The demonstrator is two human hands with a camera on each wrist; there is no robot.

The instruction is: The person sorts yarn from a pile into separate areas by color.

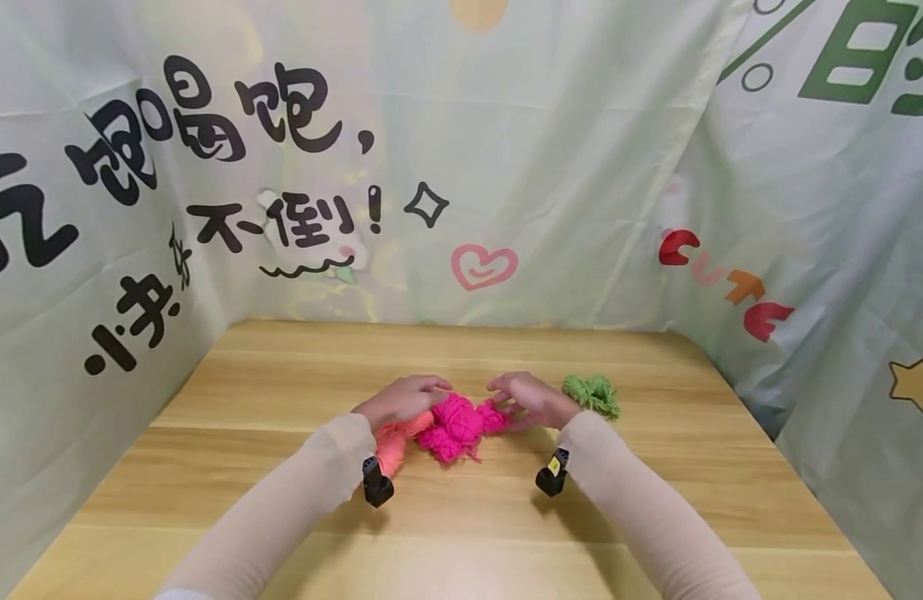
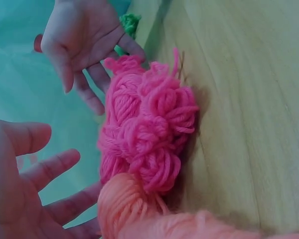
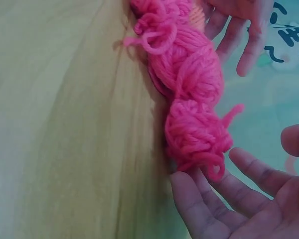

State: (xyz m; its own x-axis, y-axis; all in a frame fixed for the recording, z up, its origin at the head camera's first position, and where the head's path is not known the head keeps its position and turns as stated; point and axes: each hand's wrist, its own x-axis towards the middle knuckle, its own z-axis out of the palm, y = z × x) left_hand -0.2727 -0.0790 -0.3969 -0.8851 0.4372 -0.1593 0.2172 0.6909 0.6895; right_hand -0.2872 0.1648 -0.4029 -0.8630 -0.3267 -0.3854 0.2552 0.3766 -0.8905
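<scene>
A bundle of bright pink yarn [image 1: 460,423] lies mid-table in the head view, with loops and loose strands sticking out. Touching its left side is a coral-orange skein of yarn [image 1: 391,448]. My left hand [image 1: 404,398] hovers at the far left of the pink yarn, above the orange skein, its fingers spread and relaxed. On the other side, my right hand [image 1: 535,400] has its fingers loosely extended; in the right wrist view its fingertips [image 3: 182,181] are at the end of the pink yarn. Neither hand grips anything. Contact of the left fingers with the yarn cannot be told.
A small green bundle of yarn [image 1: 592,395] sits to the right, just beyond my right wrist. The wooden table [image 1: 461,533] is bordered at the back and sides by printed cloth [image 1: 566,208]. A small black camera is strapped at each wrist.
</scene>
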